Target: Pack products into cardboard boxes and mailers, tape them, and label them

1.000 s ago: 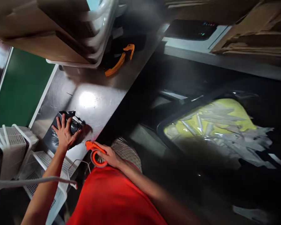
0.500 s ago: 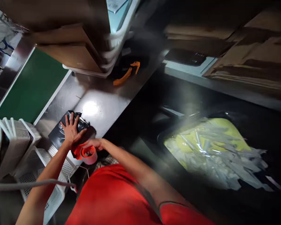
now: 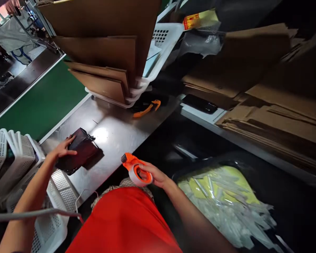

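On shiny metal table (image 3: 117, 130), left grip (image 3: 64, 148) open against boxy black package (image 3: 82, 149); right grip (image 3: 156, 174) round tape dispenser (image 3: 131, 162).

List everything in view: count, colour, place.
Table: one, silver, centre-left
Package: one, black, on table
Tape dispenser: one, orange, centre
Top basket: one, white, on table
Curved item: one, orange, beside top basket
Upright cardboard: several, brown, in top basket
Lower baskets: several, white, lower left
Flat cardboard: many, brown, upper right
Panel: one, green, left
Device: one, black, centre-right
Plastic pieces: many, pale, lower right
Packet: one, yellow-and-red, top
Garment: one, red, bottom centre
Left hand: one, on package
Right hand: one, holding tape dispenser
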A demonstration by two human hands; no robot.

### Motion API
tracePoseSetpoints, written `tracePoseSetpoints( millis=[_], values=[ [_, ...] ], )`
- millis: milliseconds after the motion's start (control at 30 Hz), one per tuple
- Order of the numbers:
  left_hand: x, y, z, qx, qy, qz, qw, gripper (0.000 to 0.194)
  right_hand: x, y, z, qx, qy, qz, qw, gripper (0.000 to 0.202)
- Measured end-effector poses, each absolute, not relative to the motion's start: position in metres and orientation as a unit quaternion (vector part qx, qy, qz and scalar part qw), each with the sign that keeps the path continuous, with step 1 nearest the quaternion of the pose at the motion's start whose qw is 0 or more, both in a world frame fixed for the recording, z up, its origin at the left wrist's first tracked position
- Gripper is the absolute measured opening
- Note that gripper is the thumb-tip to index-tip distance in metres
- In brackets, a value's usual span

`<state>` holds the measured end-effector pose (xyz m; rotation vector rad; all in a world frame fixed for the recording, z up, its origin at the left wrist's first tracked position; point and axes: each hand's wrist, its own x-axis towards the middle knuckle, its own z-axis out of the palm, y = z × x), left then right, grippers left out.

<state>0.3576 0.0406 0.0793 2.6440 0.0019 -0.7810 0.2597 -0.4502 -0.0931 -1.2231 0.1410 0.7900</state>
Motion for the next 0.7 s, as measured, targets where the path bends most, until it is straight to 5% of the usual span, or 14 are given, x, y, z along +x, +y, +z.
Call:
tracePoseSetpoints(
  millis=[100,267,467,600,700],
  values=[
    [0.398,0.075,0.089,0.919,0.068,-0.282,0.266,0.101,0.280,-0.425,-0.090,-0.514,0.096,0.369,0.768,0.052],
    [0.416,0.090,0.074,0.979,0.119,-0.102,0.130,0.082,0.302,-0.408,-0.091,-0.411,0.144,0.387,0.812,0.044],
    [0.396,0.076,0.062,0.979,0.059,-0.193,0.014,0.155,0.338,-0.410,-0.100,-0.389,0.198,0.386,0.813,0.046],
    [0.392,0.068,0.063,0.986,0.049,-0.157,0.012,0.147,0.372,-0.394,-0.095,-0.386,0.194,0.382,0.817,0.049],
    [0.391,0.071,0.071,0.982,0.093,-0.128,0.107,0.135,0.392,-0.377,-0.089,-0.389,0.177,0.393,0.814,0.049]
  ],
)
